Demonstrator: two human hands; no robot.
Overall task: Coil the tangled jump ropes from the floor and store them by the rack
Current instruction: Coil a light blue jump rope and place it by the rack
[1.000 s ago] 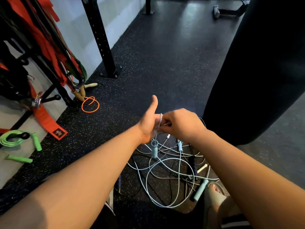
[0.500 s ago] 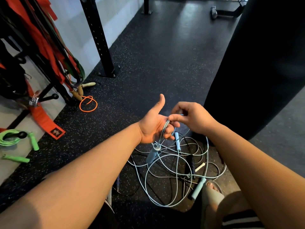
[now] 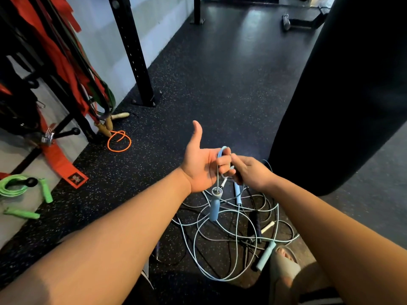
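Coiling a blue rope (image 3: 221,151) over the left hand (image 3: 201,166), held palm up with thumb raised, likely to keep the loops open. Curling the left fingers (image 3: 224,162) round one loop, letting its handle (image 3: 214,205) dangle below as a weight. Pinching the cord with the right hand (image 3: 253,172) just beside those fingers, probably to feed the next turn. Leaving the tangle (image 3: 237,238) on the floor (image 3: 220,84) beneath, well apart from the rack (image 3: 132,58), where a green rope (image 3: 13,186) and an orange rope (image 3: 120,140) lie.

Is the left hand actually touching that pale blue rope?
Touching. The head view shows the pale blue rope looped over the curled fingers of the left hand.
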